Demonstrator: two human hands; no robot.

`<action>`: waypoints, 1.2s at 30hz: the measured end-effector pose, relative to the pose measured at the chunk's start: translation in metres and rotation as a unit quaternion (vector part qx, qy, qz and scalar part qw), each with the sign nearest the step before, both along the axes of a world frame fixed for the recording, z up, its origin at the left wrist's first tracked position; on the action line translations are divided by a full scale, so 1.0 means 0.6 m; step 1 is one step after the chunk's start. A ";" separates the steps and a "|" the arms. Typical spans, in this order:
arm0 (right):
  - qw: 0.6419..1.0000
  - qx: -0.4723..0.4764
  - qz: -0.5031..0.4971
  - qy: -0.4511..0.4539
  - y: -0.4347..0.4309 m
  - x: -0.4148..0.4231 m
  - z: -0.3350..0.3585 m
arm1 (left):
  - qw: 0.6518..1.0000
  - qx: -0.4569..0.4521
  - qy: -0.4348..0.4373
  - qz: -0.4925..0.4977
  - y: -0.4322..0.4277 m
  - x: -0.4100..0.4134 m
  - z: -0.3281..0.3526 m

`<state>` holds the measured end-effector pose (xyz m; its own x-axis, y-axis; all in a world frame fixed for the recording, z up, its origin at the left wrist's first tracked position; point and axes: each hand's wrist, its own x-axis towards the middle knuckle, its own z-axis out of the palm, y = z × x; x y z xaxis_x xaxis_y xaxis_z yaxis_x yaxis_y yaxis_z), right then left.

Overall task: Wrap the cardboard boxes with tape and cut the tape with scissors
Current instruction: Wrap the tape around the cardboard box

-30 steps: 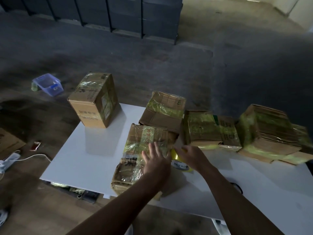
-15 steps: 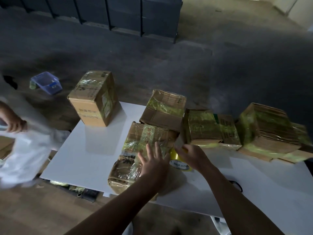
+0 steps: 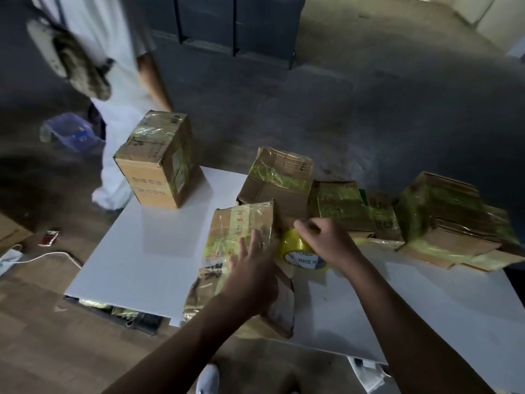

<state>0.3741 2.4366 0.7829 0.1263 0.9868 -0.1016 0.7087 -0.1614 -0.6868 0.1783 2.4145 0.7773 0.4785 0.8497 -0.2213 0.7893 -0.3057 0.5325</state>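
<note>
A flattened cardboard box (image 3: 235,234) wrapped in yellowish tape lies at the near edge of the white table (image 3: 147,251). My left hand (image 3: 252,277) presses flat on its top with spread fingers. Just right of it sits a yellow tape roll (image 3: 298,251), and my right hand (image 3: 326,243) grips the roll from above. No scissors are visible.
An upright taped box (image 3: 159,160) stands at the table's far left corner. Several taped boxes (image 3: 349,206) line the far edge, with a stack (image 3: 449,220) at the right. A person in white (image 3: 113,81) walks by at the left, near a blue container (image 3: 71,132).
The person in white has moved from the left edge to beside the table's far left corner. My right hand has lifted slightly on the tape roll, and more of the roll shows.
</note>
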 end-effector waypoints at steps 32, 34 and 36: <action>0.989 0.055 0.133 -0.025 0.084 -0.219 -0.008 | 0.997 0.068 0.024 0.001 0.070 -0.221 -0.105; 0.993 0.033 0.106 -0.043 0.085 -0.223 -0.013 | 0.996 0.063 0.061 -0.004 0.073 -0.221 -0.116; 0.997 -0.006 0.078 -0.007 0.086 -0.212 -0.010 | 0.994 0.079 0.081 -0.003 0.077 -0.218 -0.117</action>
<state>0.2471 2.4879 0.7772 -0.0266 0.9932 -0.1130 0.7347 -0.0572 -0.6759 0.0476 2.4608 0.7071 0.4534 0.8769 -0.1597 0.8580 -0.3809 0.3445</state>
